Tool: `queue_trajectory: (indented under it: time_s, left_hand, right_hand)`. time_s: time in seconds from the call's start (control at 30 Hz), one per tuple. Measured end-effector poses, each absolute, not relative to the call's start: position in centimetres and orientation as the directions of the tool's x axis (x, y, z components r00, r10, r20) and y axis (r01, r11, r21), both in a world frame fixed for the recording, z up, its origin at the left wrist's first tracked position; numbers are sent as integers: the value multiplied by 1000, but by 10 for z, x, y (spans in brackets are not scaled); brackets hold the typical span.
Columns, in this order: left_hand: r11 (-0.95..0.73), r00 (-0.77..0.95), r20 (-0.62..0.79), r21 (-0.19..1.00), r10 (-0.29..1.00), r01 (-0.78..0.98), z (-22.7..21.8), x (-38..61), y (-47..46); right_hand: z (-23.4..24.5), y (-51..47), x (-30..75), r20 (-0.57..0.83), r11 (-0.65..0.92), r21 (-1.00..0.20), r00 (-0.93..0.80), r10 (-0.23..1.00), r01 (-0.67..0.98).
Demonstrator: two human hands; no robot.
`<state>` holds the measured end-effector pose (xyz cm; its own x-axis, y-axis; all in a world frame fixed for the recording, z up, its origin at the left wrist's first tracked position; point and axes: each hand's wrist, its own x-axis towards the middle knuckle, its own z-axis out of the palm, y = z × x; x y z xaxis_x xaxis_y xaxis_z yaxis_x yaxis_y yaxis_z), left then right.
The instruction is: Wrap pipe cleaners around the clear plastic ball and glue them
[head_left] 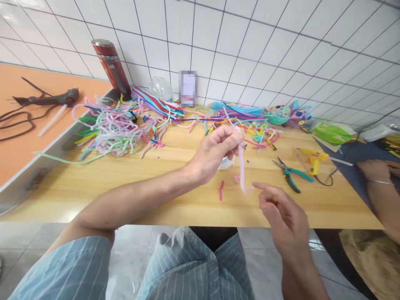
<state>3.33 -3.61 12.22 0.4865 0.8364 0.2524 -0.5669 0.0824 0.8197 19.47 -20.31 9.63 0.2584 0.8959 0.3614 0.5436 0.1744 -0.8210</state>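
Between the thumb and fingers of my left hand [215, 148] is a pale lilac pipe cleaner [241, 168]. One end rises above the fingers; the longer part hangs down and bends toward the right. Just beyond that bent end is my right hand [283, 214], its index finger stretched out and its thumb apart, with nothing visible in its grasp. The index fingertip is close to the pipe cleaner, but whether they touch is unclear. Below, on the wooden table [187, 208], lie a short magenta pipe cleaner piece [221, 191] and a small pink piece [237, 179]. A roll of clear tape [226, 163] is partly hidden behind my left hand.
Tangled pipe cleaners [115, 129] lie left, bundles [237, 110] along the tiled wall. Pliers [292, 175] and a yellow glue gun [314, 160] rest at right, near a co-worker's arm [379, 191]. A red thermos [111, 66] and black glue gun [50, 99] are left.
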Motion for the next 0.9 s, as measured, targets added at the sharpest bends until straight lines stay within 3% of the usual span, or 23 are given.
queue_trajectory:
  time_s: [0.1, 0.27, 0.43, 0.5, 0.67, 0.9]
  left_hand:
    - [93, 526, 267, 823, 808, -561, 121, 34, -46]
    - [114, 563, 236, 849, 792, -516, 122, 35, -56]
    - [213, 673, 180, 863, 718, -458, 109, 42, -71]
    - [163, 701, 199, 896, 684, -413, 99, 44, -78]
    - [281, 796, -15, 939, 605, -196, 74, 52, -92]
    - [407, 815, -135, 904, 564, -132, 58, 60, -98]
  right_hand:
    - [118, -183, 185, 284, 156, -817, 152, 947, 554]
    - [135, -159, 174, 136, 109, -905, 37, 990, 411]
    - [134, -144, 183, 160, 107, -958, 187, 969, 264]
    - [132, -137, 193, 214, 147, -958, 273, 938, 247]
    - [130, -117, 216, 258, 203, -965, 446, 857, 168]
    - [133, -105, 234, 190, 211, -977, 525, 830, 21]
